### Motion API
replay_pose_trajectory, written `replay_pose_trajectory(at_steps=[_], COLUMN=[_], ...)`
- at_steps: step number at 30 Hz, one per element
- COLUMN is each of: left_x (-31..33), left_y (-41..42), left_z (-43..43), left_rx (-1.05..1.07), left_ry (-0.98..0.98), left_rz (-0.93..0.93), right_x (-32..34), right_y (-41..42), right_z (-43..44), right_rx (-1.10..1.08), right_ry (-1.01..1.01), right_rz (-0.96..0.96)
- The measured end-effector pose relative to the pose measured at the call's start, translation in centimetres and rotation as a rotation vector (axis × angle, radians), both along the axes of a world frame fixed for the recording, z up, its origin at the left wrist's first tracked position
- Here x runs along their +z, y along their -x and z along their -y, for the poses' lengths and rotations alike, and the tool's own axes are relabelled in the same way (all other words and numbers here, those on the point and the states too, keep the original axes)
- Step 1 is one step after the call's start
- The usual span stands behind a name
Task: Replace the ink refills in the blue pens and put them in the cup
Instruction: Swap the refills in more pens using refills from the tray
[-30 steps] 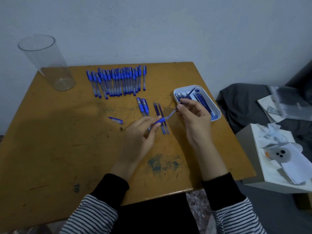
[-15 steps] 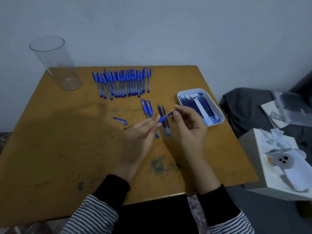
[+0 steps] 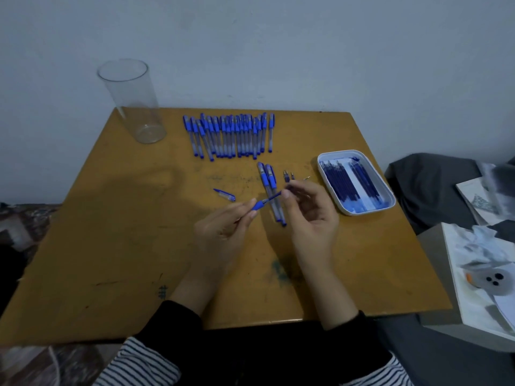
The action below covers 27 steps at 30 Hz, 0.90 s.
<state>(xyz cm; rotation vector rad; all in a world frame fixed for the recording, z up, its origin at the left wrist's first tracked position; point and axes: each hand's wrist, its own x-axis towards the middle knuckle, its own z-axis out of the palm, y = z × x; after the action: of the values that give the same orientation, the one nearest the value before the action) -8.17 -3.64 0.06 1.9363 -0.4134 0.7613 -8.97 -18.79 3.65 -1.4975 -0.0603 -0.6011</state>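
Clear glossy plastic cup (image 3: 131,101); scuffed matt wooden table (image 3: 111,246); smooth white plastic tray (image 3: 390,196).

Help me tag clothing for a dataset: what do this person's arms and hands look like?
The left hand and right hand are bare, with no gloves. A black left cuff and a black right cuff cover the forearms. Nearer the body, the left sleeve and right sleeve show narrow black-and-white stripes.
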Motion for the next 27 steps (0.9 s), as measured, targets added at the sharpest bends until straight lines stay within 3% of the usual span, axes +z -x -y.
replay_pose_trajectory(at_steps=[4, 11, 27], left_x=[0.4, 0.2, -0.6], left_y=[0.5, 0.0, -0.4], left_z=[-1.7, -4.1, -7.7], left_rx=[0.000, -0.007, -0.014], left_ry=[-0.040, -0.081, -0.098], left_rz=[-0.018, 0.019, -0.052], right_x=[-0.9, -1.8, -1.5], right_y=[0.0, -0.9, -1.6], right_z=[-1.4, -2.3, -3.4], right_rx=[0.103, 0.060, 0.445], right_ry=[-0.013, 0.209, 0.049], right_rz=[-0.014, 0.022, -0.285])
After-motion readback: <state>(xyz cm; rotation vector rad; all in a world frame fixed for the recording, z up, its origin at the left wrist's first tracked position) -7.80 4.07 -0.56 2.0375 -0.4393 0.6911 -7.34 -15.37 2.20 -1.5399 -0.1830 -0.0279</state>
